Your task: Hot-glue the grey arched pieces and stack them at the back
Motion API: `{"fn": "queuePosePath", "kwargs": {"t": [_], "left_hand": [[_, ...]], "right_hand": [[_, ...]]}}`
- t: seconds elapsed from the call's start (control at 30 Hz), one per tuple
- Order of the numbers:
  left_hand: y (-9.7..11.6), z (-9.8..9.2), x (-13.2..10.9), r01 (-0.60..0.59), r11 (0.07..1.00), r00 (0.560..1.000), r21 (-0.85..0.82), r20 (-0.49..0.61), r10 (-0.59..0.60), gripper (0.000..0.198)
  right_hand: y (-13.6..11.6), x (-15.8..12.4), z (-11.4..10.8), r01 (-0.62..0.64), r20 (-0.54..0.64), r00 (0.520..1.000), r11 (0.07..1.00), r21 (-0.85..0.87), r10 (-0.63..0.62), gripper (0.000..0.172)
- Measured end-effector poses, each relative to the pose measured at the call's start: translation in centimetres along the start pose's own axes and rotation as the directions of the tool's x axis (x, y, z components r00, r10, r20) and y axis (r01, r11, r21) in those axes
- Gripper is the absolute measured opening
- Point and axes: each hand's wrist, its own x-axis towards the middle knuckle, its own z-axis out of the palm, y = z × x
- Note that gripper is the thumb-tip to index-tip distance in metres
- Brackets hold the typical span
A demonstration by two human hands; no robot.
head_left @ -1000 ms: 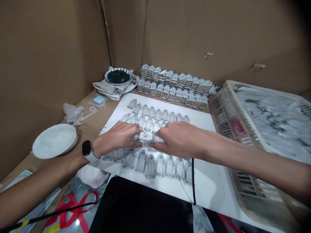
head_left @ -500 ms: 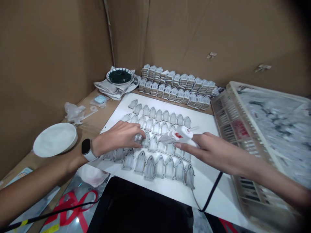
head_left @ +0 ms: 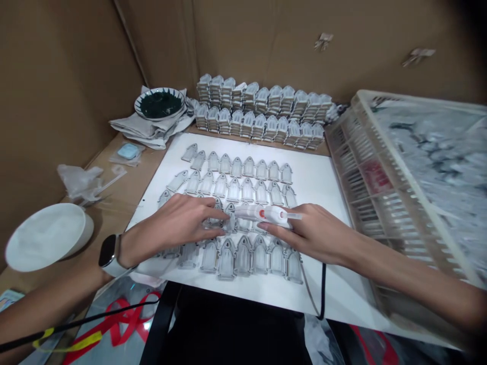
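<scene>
My right hand [head_left: 310, 228] grips a white hot glue gun [head_left: 272, 214] with a clear glue stick showing at its rear. The gun's nozzle points left, over the middle rows of small grey arch-shaped pieces with clear fronts. Thumb and forefinger of my left hand [head_left: 178, 218] close on one such arch-shaped piece [head_left: 230, 223], right by the nozzle; the exact contact is partly hidden. More arch-shaped pieces [head_left: 227, 258] lie in rows on a white board [head_left: 323, 187]. Some in the middle rows are covered by my hands and the gun.
Stacks of arch-shaped pieces [head_left: 259, 126] line the board's back edge. A plastic crate [head_left: 380, 197] flanks the right side. At left are a white bowl [head_left: 49, 235], a blue item in a bag [head_left: 128, 151], and a plate [head_left: 160, 104] on cloths. A black cord [head_left: 323, 289] crosses the board's front edge.
The view has shifted, bringing the board's contents closer. The glue gun has turned and moved left, so its nozzle now meets the piece at my left fingertips.
</scene>
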Motion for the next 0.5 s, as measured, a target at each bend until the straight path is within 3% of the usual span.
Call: {"fn": "queuePosePath", "kwargs": {"t": [0.2, 0.5], "left_hand": [[-0.2, 0.0, 0.6, 0.021, 1.0, 0.999, 0.023, 0.043, -0.022, 0.034], [0.0, -0.3, 0.9, 0.024, 1.0, 0.997, -0.006, 0.068, -0.024, 0.032]], "right_hand": [[0.0, 0.4, 0.0, -0.022, 0.037, 0.999, 1.0, 0.012, 0.021, 0.068], [1.0, 0.2, 1.4, 0.008, -0.009, 1.0, 0.998, -0.058, -0.009, 0.076]]}}
